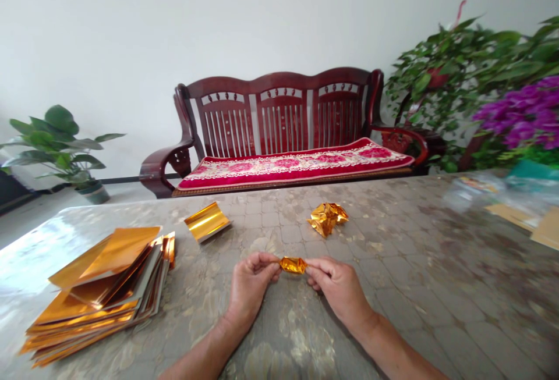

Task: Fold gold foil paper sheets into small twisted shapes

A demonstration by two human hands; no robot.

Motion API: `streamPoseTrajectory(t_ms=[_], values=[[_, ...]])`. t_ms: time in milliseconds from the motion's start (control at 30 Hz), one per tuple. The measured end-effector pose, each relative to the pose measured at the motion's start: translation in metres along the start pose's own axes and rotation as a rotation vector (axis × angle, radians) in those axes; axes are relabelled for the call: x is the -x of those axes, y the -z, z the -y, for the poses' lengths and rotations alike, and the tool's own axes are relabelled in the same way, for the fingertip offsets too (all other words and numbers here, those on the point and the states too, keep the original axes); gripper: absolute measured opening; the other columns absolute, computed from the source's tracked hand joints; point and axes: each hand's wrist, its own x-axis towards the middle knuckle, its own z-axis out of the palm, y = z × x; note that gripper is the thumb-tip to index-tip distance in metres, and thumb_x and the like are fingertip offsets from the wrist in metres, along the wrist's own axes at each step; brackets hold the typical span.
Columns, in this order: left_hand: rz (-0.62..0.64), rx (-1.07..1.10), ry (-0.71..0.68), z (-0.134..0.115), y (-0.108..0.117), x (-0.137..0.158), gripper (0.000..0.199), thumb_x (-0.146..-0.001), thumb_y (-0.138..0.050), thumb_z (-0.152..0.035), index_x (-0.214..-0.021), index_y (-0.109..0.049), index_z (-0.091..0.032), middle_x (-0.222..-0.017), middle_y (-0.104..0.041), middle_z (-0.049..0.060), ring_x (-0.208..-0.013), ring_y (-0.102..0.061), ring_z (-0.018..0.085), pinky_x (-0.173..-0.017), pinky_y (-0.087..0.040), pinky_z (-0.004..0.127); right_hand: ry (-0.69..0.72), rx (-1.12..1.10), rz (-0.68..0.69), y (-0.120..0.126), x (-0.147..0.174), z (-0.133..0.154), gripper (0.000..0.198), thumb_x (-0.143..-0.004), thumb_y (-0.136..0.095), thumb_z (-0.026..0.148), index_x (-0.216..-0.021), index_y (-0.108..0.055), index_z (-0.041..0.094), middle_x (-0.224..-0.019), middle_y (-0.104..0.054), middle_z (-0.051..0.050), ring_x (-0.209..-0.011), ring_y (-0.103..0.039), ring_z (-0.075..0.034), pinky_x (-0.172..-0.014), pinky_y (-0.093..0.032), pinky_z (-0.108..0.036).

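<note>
A small roll of gold foil paper point(293, 265) is stretched between my two hands above the table. My left hand point(251, 284) pinches its left end between thumb and fingers. The right end sits in the pinch of my right hand point(338, 287). Beyond my right hand lies a crumpled gold foil piece point(327, 218). A single curled gold sheet point(207, 221) rests beyond my left hand. Off to the left is a thick, uneven stack of gold foil sheets point(105, 293) with grey undersides.
The patterned table point(437, 287) spans the foreground. Clear plastic bags point(476, 189) and tan card point(545, 228) lie at its right. Behind stands a dark red wooden bench point(282, 118) with a floral cushion point(288, 163). Potted plants point(65, 141) and purple flowers point(524, 112) flank it.
</note>
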Motion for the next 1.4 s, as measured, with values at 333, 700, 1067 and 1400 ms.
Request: streamPoseTrajectory(t_ms=[333, 700, 1067, 1400], values=[[0.038, 0.023, -0.019, 0.003, -0.002, 0.003, 0.018, -0.063, -0.079, -0.027, -0.07, -0.068, -0.015, -0.059, -0.069, 0.0, -0.053, -0.06, 0.011, -0.054, -0.047, 0.02, 0.057, 0.074, -0.004, 0.002, 0.001, 0.002, 0.026, -0.087, -0.056, 0.033, -0.092, -0.079, 0.023, -0.074, -0.073, -0.003, -0.06, -0.068, -0.015, -0.056, -0.054, -0.022], [0.002, -0.025, -0.003, 0.0, -0.006, 0.004, 0.017, -0.06, -0.078, -0.028, -0.066, -0.067, -0.016, -0.057, -0.068, 0.001, -0.052, -0.06, 0.013, -0.053, -0.046, 0.021, 0.092, 0.148, -0.007, 0.0, 0.002, 0.002, 0.023, -0.086, -0.057, 0.03, -0.089, -0.079, 0.023, -0.069, -0.071, -0.003, -0.061, -0.067, -0.016, -0.055, -0.052, -0.022], [0.021, -0.042, -0.002, 0.003, -0.006, 0.003, 0.016, -0.062, -0.077, -0.027, -0.068, -0.068, -0.016, -0.06, -0.069, 0.001, -0.054, -0.061, 0.013, -0.054, -0.047, 0.021, 0.127, 0.235, 0.0, 0.001, 0.004, 0.007, 0.021, -0.085, -0.057, 0.026, -0.086, -0.078, 0.023, -0.068, -0.071, -0.002, -0.063, -0.066, -0.016, -0.055, -0.048, -0.022], [0.05, -0.019, 0.017, 0.004, -0.008, 0.004, 0.02, -0.062, -0.078, -0.03, -0.069, -0.065, -0.016, -0.063, -0.07, 0.001, -0.056, -0.063, 0.014, -0.056, -0.048, 0.021, 0.173, 0.272, -0.025, 0.001, 0.005, 0.016, 0.02, -0.086, -0.057, 0.024, -0.083, -0.076, 0.023, -0.077, -0.074, -0.003, -0.07, -0.067, -0.018, -0.063, -0.048, -0.024]])
